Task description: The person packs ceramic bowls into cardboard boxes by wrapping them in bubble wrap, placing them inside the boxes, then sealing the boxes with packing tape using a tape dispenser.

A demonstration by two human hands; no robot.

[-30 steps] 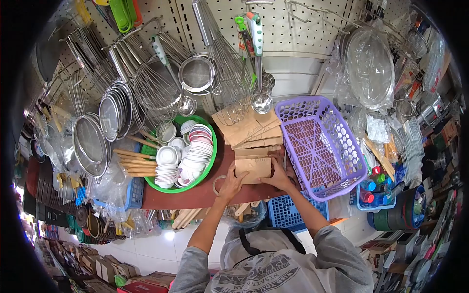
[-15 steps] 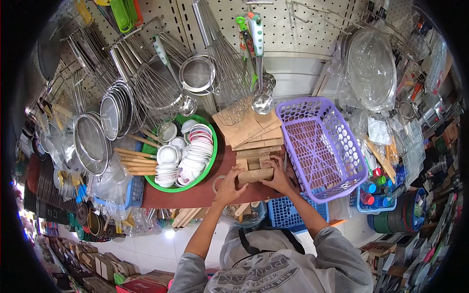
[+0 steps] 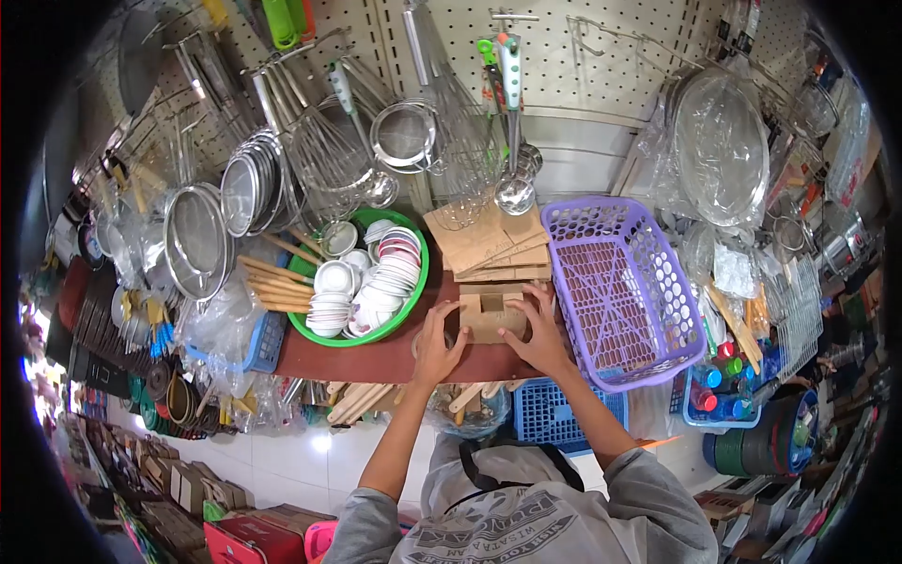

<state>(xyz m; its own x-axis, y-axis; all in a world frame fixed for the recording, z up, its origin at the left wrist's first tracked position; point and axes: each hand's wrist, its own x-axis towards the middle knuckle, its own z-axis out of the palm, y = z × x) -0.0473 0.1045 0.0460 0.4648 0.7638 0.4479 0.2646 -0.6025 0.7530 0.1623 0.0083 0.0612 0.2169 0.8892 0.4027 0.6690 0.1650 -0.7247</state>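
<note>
A small brown cardboard box [image 3: 484, 324] with a notch-like opening at its top lies on the reddish-brown table in front of me. My left hand [image 3: 441, 344] grips its left side, fingers curved along the edge and thumb at the near corner. On the opposite side, my right hand [image 3: 541, 336] holds it with the thumb on the near part and the fingers on the far right edge. Just behind the box is a stack of flat brown cardboard pieces [image 3: 484, 240]. A ring-shaped item beside my left hand is mostly hidden.
Left of the box, a green basin [image 3: 420, 282] holds small white dishes [image 3: 390, 282] and wooden-handled tools [image 3: 282, 287]. A purple basket [image 3: 695, 362] stands close on the right. Whisks [image 3: 324, 155], strainers [image 3: 197, 244] and ladles [image 3: 515, 195] hang above. Below is a blue crate [image 3: 554, 404].
The box's near panel, raised half a second ago, now lies flatter, showing a broad face. My hands have spread slightly to its sides. The camera view has shifted a little.
</note>
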